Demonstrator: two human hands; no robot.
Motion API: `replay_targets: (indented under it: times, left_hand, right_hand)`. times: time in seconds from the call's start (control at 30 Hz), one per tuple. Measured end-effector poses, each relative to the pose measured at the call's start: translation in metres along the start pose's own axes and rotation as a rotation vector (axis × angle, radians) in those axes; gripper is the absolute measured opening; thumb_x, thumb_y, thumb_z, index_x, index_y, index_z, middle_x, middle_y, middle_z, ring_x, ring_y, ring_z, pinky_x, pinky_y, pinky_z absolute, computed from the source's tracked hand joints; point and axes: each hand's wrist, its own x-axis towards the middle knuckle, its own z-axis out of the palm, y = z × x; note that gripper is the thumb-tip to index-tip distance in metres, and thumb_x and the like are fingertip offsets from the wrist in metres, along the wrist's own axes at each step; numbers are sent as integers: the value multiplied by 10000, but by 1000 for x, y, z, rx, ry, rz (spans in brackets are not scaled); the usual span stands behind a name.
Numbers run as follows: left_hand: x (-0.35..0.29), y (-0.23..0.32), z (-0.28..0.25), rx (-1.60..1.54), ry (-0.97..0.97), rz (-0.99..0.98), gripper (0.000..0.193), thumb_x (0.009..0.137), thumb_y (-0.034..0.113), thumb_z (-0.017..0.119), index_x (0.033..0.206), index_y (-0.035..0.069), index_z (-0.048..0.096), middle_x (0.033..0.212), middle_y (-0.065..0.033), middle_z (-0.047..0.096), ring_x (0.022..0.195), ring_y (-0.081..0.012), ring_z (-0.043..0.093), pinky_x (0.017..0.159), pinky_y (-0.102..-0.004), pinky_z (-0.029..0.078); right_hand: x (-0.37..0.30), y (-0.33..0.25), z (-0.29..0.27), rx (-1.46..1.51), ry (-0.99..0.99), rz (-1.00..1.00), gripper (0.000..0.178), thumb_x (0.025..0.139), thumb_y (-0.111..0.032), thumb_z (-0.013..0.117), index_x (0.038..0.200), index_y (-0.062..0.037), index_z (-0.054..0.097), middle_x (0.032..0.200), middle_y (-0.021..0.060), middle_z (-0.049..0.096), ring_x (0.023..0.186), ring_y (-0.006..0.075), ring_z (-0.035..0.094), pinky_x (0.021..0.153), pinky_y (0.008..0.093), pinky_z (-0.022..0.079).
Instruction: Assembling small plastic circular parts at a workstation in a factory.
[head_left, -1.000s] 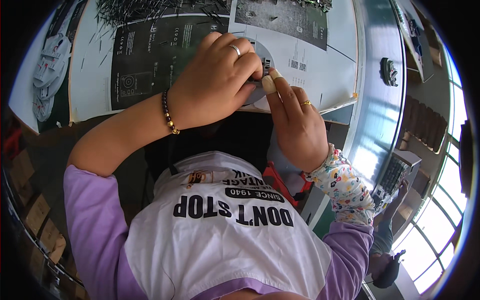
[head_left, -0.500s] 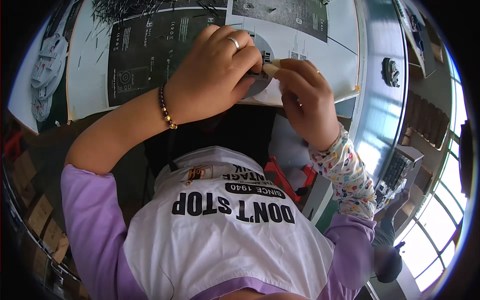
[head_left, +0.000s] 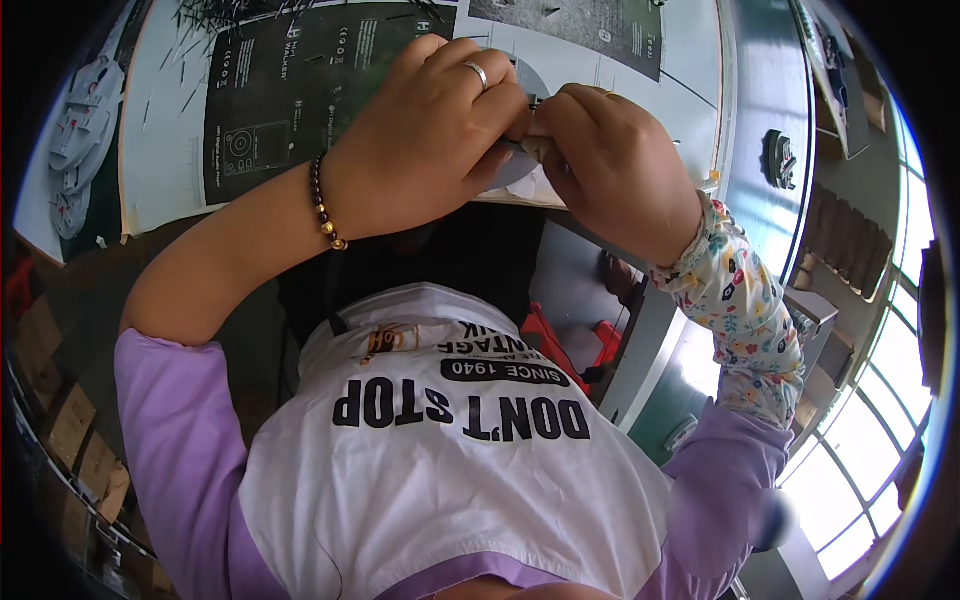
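My left hand (head_left: 430, 135), with a ring and a beaded bracelet, rests over a grey disc-shaped part (head_left: 531, 80) at the table's near edge. Its fingers are curled, and whatever lies between their tips is hidden. Against those fingertips sits my right hand (head_left: 625, 165), closed, with pale covers (head_left: 538, 146) on its fingertips; what it grips does not show. A small dark piece (head_left: 535, 101) on the disc peeks out between the two hands. Most of the disc is covered by the left hand.
Thin black sticks (head_left: 195, 14) lie heaped at the far left of the table. Dark printed sheets (head_left: 265, 110) cover the tabletop. Grey plastic parts (head_left: 82, 130) stand at the left, a black part (head_left: 779, 159) on the shiny surface at right.
My right hand has turned, its wrist and forearm swinging out to the right, and its fingers have curled in closer against the left fingertips. The left hand stays nearly in place.
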Motion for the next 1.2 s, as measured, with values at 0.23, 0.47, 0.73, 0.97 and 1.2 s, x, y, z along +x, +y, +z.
replay_targets:
  times: [0.23, 0.47, 0.73, 0.97, 1.2]
  left_hand:
    - [3, 6, -2, -9, -4, -22, 258, 733, 59, 741, 936, 74, 582, 1001, -83, 522, 1007, -301, 536, 975, -443, 401]
    - [3, 5, -3, 0, -58, -27, 238, 733, 113, 764, 912, 108, 607, 1019, -52, 578, 1023, -249, 558, 963, -418, 385]
    - [4, 2, -2, -11, -44, -25, 231, 734, 110, 764, 905, 109, 608, 1008, -49, 576, 1018, -248, 556, 966, -418, 390]
    - [-1, 0, -2, 20, -71, -28, 229, 760, 137, 758, 929, 105, 606, 1029, -54, 573, 1064, -247, 554, 977, -426, 393]
    - [-3, 0, 3, -1, 29, 4, 264, 746, 75, 735, 959, 84, 579, 1025, -84, 522, 1039, -302, 533, 1004, -445, 396]
  right_hand:
    - [-2, 7, -4, 234, -71, 142, 191, 779, -5, 693, 946, 9, 601, 775, 120, 589, 635, 269, 573, 601, 355, 493]
    - [-10, 6, -1, 252, -65, 148, 194, 780, -6, 698, 947, 13, 603, 781, 119, 600, 635, 275, 577, 603, 349, 498]
    - [-9, -1, -1, 29, 95, 58, 172, 783, -21, 705, 938, -5, 630, 780, 107, 616, 635, 237, 592, 615, 346, 496]
    - [19, 18, -20, 334, -359, 358, 131, 770, -21, 706, 874, -14, 626, 734, 85, 606, 620, 187, 575, 591, 322, 474]
    - [5, 6, -11, 92, -143, -29, 199, 760, 12, 699, 948, -17, 640, 793, 99, 639, 666, 252, 635, 610, 341, 516]
